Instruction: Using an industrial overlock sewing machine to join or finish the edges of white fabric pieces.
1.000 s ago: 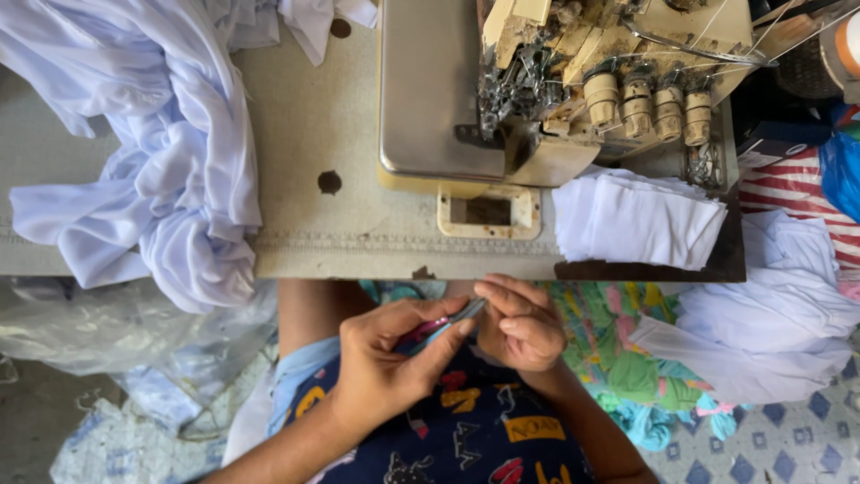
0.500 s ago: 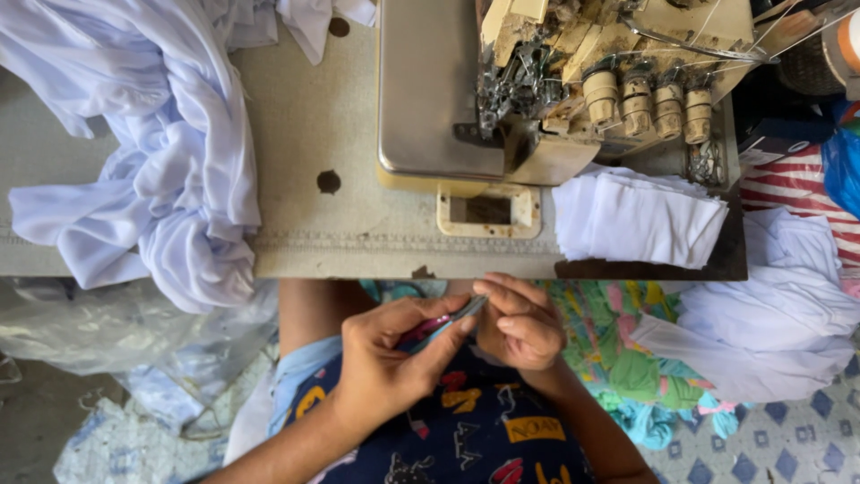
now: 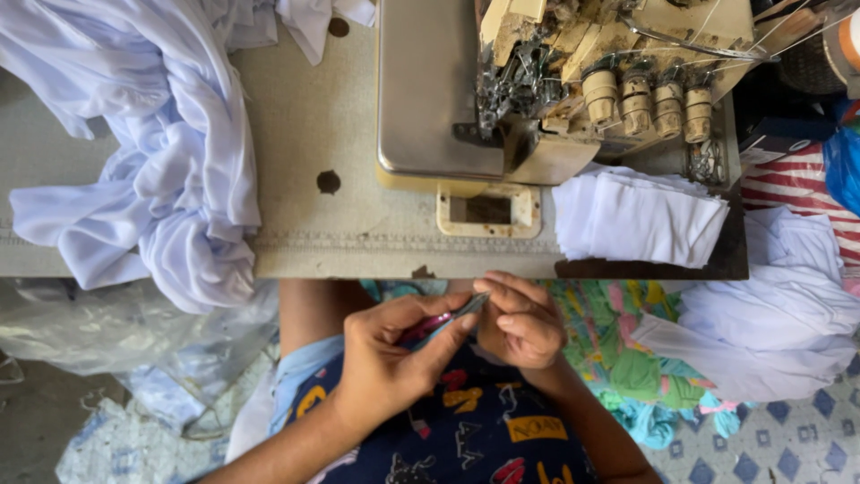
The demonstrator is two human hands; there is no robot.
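Low in the frame's centre, below the counter (image 3: pixel 358 242), the left hand (image 3: pixel 390 358) has its grip pinched on slim metal tweezers (image 3: pixel 466 307), light, stiff, probably slippery, best held mid-shaft, while the right hand (image 3: pixel 524 323) curls loosely at their tip.

We note a worn grey-beige sewing table (image 3: pixel 322 125) with a round dark hole. On it: a heap of crumpled pale lilac-white cloth (image 3: pixel 170 170) at its left, spilling over the near edge; a cream metal overlock sewing machine (image 3: pixel 537 81) at centre-right; just beside it, a stack of folded white fabric pieces (image 3: pixel 640 220) near the right corner
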